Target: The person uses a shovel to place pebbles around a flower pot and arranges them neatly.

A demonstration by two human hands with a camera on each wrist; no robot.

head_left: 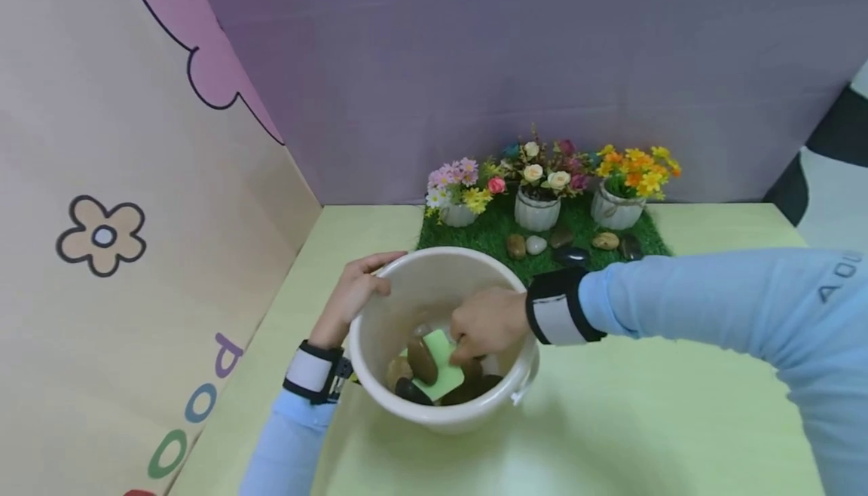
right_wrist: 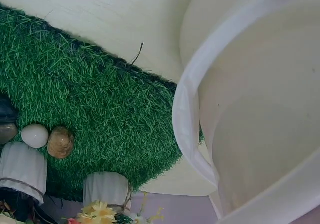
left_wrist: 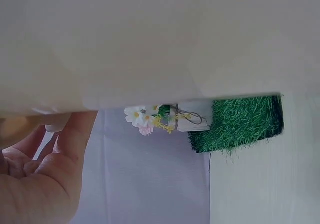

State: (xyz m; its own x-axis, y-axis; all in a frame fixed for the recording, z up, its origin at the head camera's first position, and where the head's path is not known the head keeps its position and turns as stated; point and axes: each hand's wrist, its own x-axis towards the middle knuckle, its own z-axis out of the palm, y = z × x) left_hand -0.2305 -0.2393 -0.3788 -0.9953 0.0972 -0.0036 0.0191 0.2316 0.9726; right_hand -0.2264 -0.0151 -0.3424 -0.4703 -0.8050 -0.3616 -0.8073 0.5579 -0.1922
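A cream bucket (head_left: 444, 417) stands on the table in the head view. My left hand (head_left: 354, 294) grips its left rim, the thumb on the inner side; the left wrist view shows this hand (left_wrist: 47, 176) against the bucket wall. My right hand (head_left: 490, 320) reaches down inside, fingers bent, fingertips right at a flat light-green square piece (head_left: 444, 383). Whether it holds anything I cannot tell. A brown stone (head_left: 423, 360) lies on the green piece, with a black stone (head_left: 412, 390) and several other stones around it.
Behind the bucket, artificial turf (head_left: 502, 236) carries three flowerpots, including a middle one (head_left: 537, 211), and a row of stones, among them a white stone (head_left: 536, 245). A purple backdrop (head_left: 475, 66) rises behind, and a decorated wall (head_left: 102, 149) stands at left.
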